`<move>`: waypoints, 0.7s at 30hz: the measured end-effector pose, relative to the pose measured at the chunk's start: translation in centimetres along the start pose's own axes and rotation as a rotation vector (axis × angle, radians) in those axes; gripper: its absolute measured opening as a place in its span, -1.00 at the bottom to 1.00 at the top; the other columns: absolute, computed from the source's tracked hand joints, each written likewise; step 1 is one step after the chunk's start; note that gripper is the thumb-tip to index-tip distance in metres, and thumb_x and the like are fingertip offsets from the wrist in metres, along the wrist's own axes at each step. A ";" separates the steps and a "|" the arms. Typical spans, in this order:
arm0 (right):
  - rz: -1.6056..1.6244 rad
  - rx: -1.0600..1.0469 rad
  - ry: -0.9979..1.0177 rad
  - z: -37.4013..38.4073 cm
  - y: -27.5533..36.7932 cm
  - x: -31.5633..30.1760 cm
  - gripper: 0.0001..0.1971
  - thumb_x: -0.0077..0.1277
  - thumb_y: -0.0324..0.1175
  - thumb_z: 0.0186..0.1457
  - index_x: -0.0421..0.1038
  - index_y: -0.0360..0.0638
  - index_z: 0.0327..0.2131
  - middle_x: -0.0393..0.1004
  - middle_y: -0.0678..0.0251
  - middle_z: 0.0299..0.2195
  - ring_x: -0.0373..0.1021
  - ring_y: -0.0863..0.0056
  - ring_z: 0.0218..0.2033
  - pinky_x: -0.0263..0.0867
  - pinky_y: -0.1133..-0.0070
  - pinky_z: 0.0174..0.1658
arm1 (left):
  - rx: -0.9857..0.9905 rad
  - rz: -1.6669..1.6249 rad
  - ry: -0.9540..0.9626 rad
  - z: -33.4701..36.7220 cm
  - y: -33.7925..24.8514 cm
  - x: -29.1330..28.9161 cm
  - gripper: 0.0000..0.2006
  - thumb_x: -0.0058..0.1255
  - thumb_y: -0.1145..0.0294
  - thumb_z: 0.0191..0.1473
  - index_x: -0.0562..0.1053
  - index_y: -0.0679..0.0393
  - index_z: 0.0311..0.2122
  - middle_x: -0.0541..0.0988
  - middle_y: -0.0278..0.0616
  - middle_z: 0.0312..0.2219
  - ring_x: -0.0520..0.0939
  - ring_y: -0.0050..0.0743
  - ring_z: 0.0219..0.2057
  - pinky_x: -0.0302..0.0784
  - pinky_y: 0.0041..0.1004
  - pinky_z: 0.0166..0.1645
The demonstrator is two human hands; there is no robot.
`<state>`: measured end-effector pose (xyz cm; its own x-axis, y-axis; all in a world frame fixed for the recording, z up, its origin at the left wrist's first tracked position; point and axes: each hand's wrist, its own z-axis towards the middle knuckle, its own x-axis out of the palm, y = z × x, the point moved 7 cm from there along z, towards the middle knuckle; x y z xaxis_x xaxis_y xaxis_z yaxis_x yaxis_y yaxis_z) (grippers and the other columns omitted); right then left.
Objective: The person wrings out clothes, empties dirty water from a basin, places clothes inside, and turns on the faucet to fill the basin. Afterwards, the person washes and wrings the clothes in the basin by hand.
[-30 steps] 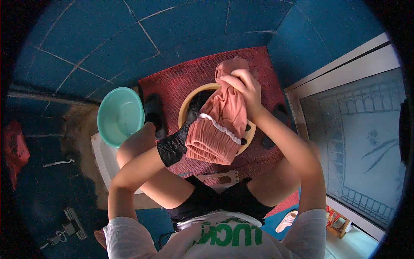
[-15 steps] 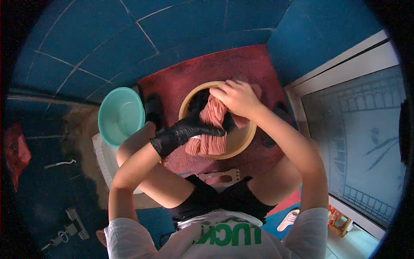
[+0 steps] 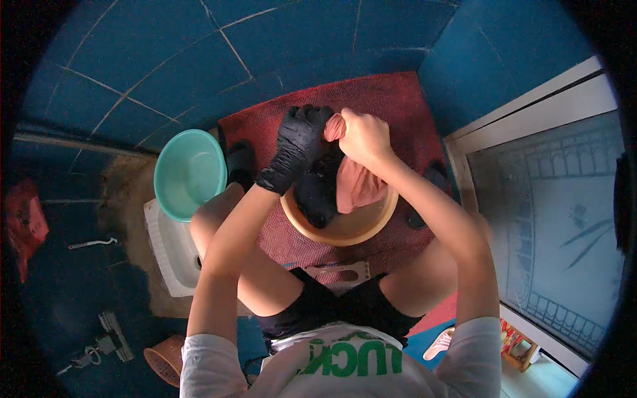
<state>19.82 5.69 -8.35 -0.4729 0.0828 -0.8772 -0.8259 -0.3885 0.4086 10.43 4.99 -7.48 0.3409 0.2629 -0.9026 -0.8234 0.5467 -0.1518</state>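
My left hand (image 3: 296, 144), in a black glove, and my bare right hand (image 3: 364, 137) are both closed on a pink piece of cloth (image 3: 362, 188). Between the two fists the cloth is bunched into a tight roll, and its loose end hangs below my right hand into a yellow basin (image 3: 345, 236). Dark wet fabric (image 3: 313, 199) lies in the basin's left side, under the pink cloth. The part of the cloth inside my left fist is hidden.
A green basin (image 3: 190, 176) stands at the left by a white squat toilet (image 3: 166, 255). A red mat (image 3: 265, 106) lies under the yellow basin. At the right is a frosted door (image 3: 551, 219); at the lower left, a brown basket (image 3: 164, 358). Blue tiled walls rise ahead.
My left hand has moved up and away from the cloth's ribbed lower end to grip it beside my right hand. The cloth is now bunched between both fists, uncovering more dark fabric.
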 end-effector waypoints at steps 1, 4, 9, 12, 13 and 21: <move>0.012 0.081 0.039 0.1 -0.2 0.1 -0.84 -0.16 -0.46 -0.31 0.29 -0.22 -0.51 0.38 0.01 -0.61 0.35 0.10 -0.53 0.27 0.28 -0.45 | 0.060 0.015 -0.091 0.2 -0.2 -0.5 -0.66 0.04 0.30 -0.45 0.34 0.03 -0.41 0.41 -0.23 -0.55 0.43 -0.26 -0.44 0.28 -0.34 -0.32; 0.059 0.192 0.090 0.0 -1.1 0.5 -0.80 -0.16 -0.45 -0.32 0.30 -0.24 -0.47 0.38 -0.01 -0.58 0.35 0.08 -0.48 0.26 0.27 -0.39 | 0.149 0.066 -0.172 0.8 -0.9 -1.0 -0.71 -0.02 0.30 -0.41 0.34 0.03 -0.42 0.40 -0.25 -0.57 0.43 -0.29 -0.46 0.27 -0.35 -0.32; 0.214 0.244 0.068 -0.4 -1.2 0.4 -0.73 -0.13 -0.42 -0.34 0.30 -0.25 -0.42 0.39 0.02 -0.52 0.33 0.05 -0.41 0.25 0.30 -0.32 | 0.224 0.134 -0.061 0.7 -0.6 -0.8 -0.55 0.02 0.16 -0.48 0.38 0.04 -0.31 0.41 -0.21 -0.46 0.39 -0.24 -0.38 0.22 -0.27 -0.28; 0.333 0.244 0.114 -0.2 -1.2 0.3 -0.71 -0.09 -0.45 -0.37 0.28 -0.28 -0.41 0.36 -0.03 -0.53 0.31 0.04 -0.39 0.25 0.40 -0.34 | 0.263 0.165 -0.048 1.0 -0.9 -1.7 -0.53 0.02 0.19 -0.51 0.38 0.02 -0.30 0.41 -0.26 -0.50 0.40 -0.27 -0.42 0.20 -0.26 -0.29; 0.393 0.193 0.120 0.1 -1.1 0.4 -0.67 -0.07 -0.45 -0.36 0.27 -0.30 -0.36 0.36 -0.01 -0.53 0.33 0.09 -0.39 0.25 0.44 -0.34 | 0.228 0.139 -0.011 1.1 -0.7 -1.7 -0.53 0.02 0.20 -0.51 0.38 0.01 -0.30 0.40 -0.28 -0.52 0.40 -0.29 -0.43 0.20 -0.27 -0.28; 0.766 -0.010 0.212 0.1 -2.8 2.0 -0.35 0.05 -0.48 -0.36 0.07 -0.22 -0.06 0.29 0.10 -0.22 0.28 0.31 -0.19 0.17 0.58 -0.14 | 0.261 0.153 -0.145 1.0 -1.3 -3.7 -0.66 -0.03 0.29 -0.46 0.38 0.00 -0.38 0.40 -0.32 -0.59 0.42 -0.35 -0.48 0.23 -0.31 -0.29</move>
<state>21.12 7.08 -11.25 -0.8390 -0.3870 -0.3826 -0.2909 -0.2751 0.9163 10.66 4.08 -3.54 0.2988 0.4575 -0.8375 -0.7324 0.6725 0.1061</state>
